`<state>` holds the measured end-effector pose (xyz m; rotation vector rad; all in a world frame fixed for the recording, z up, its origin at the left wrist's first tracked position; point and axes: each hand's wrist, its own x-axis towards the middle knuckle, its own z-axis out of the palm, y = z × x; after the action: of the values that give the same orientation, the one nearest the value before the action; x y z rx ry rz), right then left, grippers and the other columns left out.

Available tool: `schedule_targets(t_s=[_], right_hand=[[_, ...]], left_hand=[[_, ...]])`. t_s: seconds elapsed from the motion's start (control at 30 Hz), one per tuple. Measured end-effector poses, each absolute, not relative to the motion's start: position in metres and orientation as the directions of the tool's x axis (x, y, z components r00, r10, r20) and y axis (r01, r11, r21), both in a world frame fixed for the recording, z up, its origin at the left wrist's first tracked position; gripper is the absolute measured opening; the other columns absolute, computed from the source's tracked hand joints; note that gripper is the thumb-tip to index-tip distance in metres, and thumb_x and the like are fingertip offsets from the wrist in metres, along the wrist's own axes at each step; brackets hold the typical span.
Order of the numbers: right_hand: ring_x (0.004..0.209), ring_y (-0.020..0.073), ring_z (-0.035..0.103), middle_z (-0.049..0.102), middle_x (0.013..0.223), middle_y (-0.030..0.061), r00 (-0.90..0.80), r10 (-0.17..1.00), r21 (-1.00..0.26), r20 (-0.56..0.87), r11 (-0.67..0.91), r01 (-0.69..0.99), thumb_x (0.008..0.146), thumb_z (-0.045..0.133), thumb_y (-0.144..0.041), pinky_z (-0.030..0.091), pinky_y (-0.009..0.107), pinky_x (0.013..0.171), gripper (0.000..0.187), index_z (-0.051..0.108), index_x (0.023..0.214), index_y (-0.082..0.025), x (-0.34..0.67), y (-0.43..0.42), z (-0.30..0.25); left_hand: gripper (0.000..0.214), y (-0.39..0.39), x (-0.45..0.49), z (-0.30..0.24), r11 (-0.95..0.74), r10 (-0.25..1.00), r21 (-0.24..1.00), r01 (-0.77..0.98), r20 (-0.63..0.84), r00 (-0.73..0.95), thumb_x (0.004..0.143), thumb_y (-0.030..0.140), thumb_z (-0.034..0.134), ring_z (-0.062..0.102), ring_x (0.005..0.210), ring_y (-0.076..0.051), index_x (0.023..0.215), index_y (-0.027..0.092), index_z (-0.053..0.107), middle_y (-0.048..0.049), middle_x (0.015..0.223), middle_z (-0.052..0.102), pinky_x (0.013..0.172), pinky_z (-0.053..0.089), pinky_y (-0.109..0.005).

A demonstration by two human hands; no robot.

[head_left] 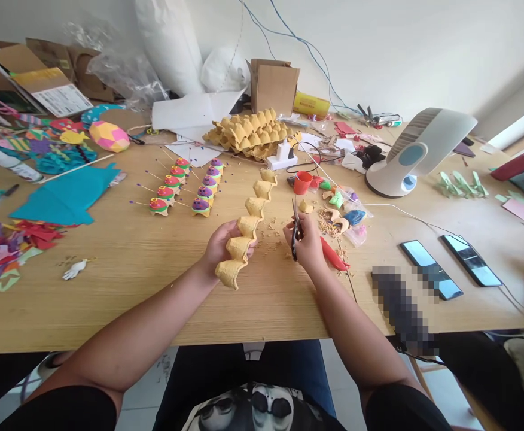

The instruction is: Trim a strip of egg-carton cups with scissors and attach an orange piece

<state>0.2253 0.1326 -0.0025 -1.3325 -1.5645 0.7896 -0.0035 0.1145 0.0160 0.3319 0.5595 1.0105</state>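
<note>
My left hand (222,246) is closed around a long strip of yellow egg carton (247,228), holding it tilted above the table. Across from it, my right hand (305,239) grips a pair of dark-handled scissors (295,230) with the blades pointing away from me. The scissors and the carton strip are apart. Cut carton scraps (307,206) and small crumbs lie by my right hand. A red curved tool (334,254), its kind unclear, rests beside my right wrist. Two rows of painted carton caterpillars (165,193) with pins stuck in them stand beyond my left hand.
Stacked egg cartons (253,134) and a white power strip (282,157) sit at the back. To the right are a small fan (417,152), a red cup (302,182), bags of coloured clay (356,218) and two phones (431,269). Paper crafts (67,191) cover the left side.
</note>
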Motion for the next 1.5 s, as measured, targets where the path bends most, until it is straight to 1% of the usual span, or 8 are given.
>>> schedule_targets(t_s=[0.27,0.4,0.5,0.7,0.8,1.0,1.23,1.5], right_hand=[[0.080,0.0214,0.059,0.072,0.108,0.0072,-0.063,0.972,-0.796,0.225,0.220,0.563,0.089,0.069,-0.044,0.049,0.037,0.077,0.049,0.058,0.132,-0.023,0.229,0.131,-0.002],[0.082,0.0219,0.058,0.070,0.106,0.0068,-0.086,0.951,-0.753,0.296,0.288,0.592,0.087,0.067,-0.034,0.049,0.037,0.079,0.044,0.062,0.130,-0.023,0.228,0.129,0.001],[0.078,0.0202,0.057,0.068,0.099,0.0047,-0.154,0.954,-0.791,0.259,0.301,0.532,0.087,0.070,-0.040,0.048,0.034,0.074,0.043,0.063,0.126,-0.023,0.224,0.126,0.002],[0.076,0.0186,0.059,0.067,0.091,0.0028,-0.354,0.911,-0.786,0.210,0.373,0.493,0.092,0.069,-0.046,0.047,0.031,0.070,0.042,0.062,0.127,-0.023,0.214,0.113,0.006],[0.075,0.0188,0.058,0.064,0.087,0.0019,-0.411,0.887,-0.772,0.209,0.408,0.487,0.093,0.067,-0.047,0.047,0.032,0.071,0.040,0.061,0.124,-0.022,0.214,0.109,0.009],[0.097,0.0257,0.063,0.067,0.105,0.0084,-0.553,0.767,-0.668,0.325,0.600,0.440,0.094,0.068,-0.049,0.052,0.041,0.090,0.042,0.058,0.124,-0.022,0.216,0.105,0.012],[0.092,0.0241,0.063,0.068,0.099,0.0066,-0.596,0.679,-0.572,0.429,0.715,0.403,0.091,0.074,-0.033,0.051,0.039,0.087,0.038,0.059,0.124,-0.023,0.213,0.105,0.007],[0.090,0.0246,0.065,0.069,0.094,0.0057,-0.584,0.704,-0.526,0.405,0.701,0.482,0.088,0.076,-0.028,0.051,0.037,0.083,0.040,0.062,0.125,-0.023,0.211,0.104,0.008]], left_hand=[[0.041,0.114,-0.008,0.016,0.447,0.894,0.571,-0.689,-0.248,0.374,0.100,0.041,0.051,0.060,0.059,-0.015,0.133,0.024,0.067,-0.0016,0.072,0.065,0.050,0.049,-0.023],[0.039,0.115,-0.008,0.016,0.434,0.900,0.580,-0.690,-0.240,0.364,0.100,0.040,0.050,0.059,0.056,-0.015,0.130,0.023,0.068,-0.0018,0.071,0.065,0.049,0.049,-0.023],[0.035,0.114,-0.008,0.017,0.422,0.906,0.575,-0.701,-0.241,0.348,0.099,0.038,0.052,0.060,0.056,-0.015,0.124,0.023,0.070,-0.0024,0.072,0.068,0.050,0.049,-0.023],[0.038,0.110,-0.003,0.023,0.414,0.909,0.554,-0.722,-0.285,0.303,0.098,0.043,0.053,0.067,0.065,-0.021,0.127,0.025,0.071,-0.0038,0.080,0.073,0.071,0.062,-0.039],[0.036,0.109,-0.001,0.027,0.363,0.930,0.538,-0.761,-0.253,0.266,0.100,0.040,0.051,0.066,0.065,-0.020,0.128,0.026,0.070,-0.0025,0.081,0.074,0.072,0.061,-0.037],[0.033,0.109,-0.002,0.025,0.335,0.942,0.503,-0.797,-0.199,0.271,0.102,0.041,0.048,0.070,0.067,-0.021,0.112,0.021,0.071,-0.0044,0.078,0.073,0.063,0.058,-0.033],[0.034,0.111,-0.004,0.023,0.301,0.953,0.481,-0.824,-0.182,0.243,0.096,0.044,0.051,0.074,0.082,-0.030,0.110,0.023,0.072,-0.0067,0.080,0.075,0.076,0.059,-0.042],[0.048,0.110,-0.005,0.028,0.301,0.954,0.544,-0.784,-0.165,0.252,0.093,0.050,0.053,0.056,0.053,-0.020,0.126,0.020,0.070,-0.0015,0.068,0.063,0.060,0.051,-0.036]])
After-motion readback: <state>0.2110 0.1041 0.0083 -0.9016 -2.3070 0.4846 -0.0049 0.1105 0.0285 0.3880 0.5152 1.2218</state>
